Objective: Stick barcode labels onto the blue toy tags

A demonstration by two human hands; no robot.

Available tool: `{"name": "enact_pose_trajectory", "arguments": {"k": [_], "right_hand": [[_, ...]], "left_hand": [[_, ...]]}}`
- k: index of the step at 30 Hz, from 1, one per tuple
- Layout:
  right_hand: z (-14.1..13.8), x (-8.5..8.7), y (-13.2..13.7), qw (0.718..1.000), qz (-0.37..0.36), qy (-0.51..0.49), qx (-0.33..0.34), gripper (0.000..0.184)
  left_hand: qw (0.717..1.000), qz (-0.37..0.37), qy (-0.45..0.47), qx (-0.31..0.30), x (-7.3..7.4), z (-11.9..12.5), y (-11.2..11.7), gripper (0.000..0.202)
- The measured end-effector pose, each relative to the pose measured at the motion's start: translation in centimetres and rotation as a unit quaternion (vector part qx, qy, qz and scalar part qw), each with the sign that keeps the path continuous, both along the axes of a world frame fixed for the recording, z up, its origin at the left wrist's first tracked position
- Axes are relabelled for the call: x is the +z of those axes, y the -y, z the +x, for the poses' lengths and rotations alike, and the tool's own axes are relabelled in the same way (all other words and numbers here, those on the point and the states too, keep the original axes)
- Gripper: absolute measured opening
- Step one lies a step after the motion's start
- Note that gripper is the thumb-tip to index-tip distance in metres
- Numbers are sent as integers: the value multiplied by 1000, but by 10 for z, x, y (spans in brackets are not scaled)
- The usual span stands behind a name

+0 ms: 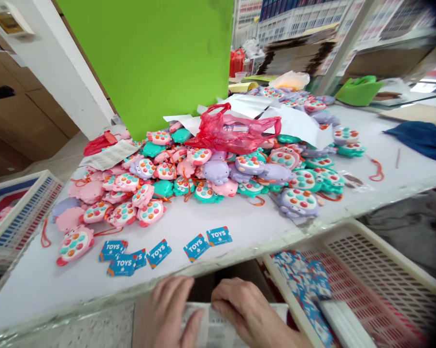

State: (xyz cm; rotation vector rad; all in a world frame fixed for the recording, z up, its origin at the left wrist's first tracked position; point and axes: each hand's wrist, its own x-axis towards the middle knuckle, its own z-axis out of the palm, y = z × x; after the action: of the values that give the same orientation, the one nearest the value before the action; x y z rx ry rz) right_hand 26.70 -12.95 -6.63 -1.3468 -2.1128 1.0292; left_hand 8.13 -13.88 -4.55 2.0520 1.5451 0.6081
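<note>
My left hand [169, 309] is at the bottom middle, just below the table's front edge. Its fingers are stretched out and its thumb stands apart, beside a white printed sheet [211, 326]. Opposite it, my right hand [248, 309] has its fingers curled over the sheet's upper edge, and the fingertips are partly hidden. Both hands cover much of the sheet. Beyond them, several blue TOYS cards [159, 253] lie on the white table [235, 261]. Behind the cards is a large heap of pink, purple and teal animal-shaped pop toys [150, 212] with orange cords.
A cream plastic basket [377, 241] with blue cards stands at the lower right. Another basket [33, 217] is at the left. A red plastic bag [235, 133] and white papers lie on the heap, before a green panel [156, 63]. Dark blue cloth [422, 137] lies right.
</note>
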Motion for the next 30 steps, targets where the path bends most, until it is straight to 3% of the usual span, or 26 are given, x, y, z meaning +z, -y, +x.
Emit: {"name": "enact_pose_trajectory", "arguments": {"k": [2,3,8,10,14,19,25,30], "right_hand": [[2,0,0,1000,-13,-8,4,16],[5,0,0,1000,-20,-10,2,12],[35,4,0,998,-51,11,-43,10],[43,5,0,997,-55,10,-44,13],[44,7,-1,997,-59,-6,-42,18],[42,4,2,998,-58,-11,-28,22],[44,0,6,998,-57,8,-4,27],[39,5,6,998,-8,62,10,10]], "left_hand": [[994,-28,-65,-89,7,6,-6,12],[990,-57,-80,-101,10,9,-9,13],[979,-190,-57,-46,18,11,-20,20],[980,-177,-75,-57,18,10,-22,21],[978,-76,-153,-123,18,24,-20,21],[965,-121,-174,-153,16,47,-18,20],[972,-172,-104,-126,14,46,-21,22],[968,-191,-98,-132,14,49,-22,23]]}}
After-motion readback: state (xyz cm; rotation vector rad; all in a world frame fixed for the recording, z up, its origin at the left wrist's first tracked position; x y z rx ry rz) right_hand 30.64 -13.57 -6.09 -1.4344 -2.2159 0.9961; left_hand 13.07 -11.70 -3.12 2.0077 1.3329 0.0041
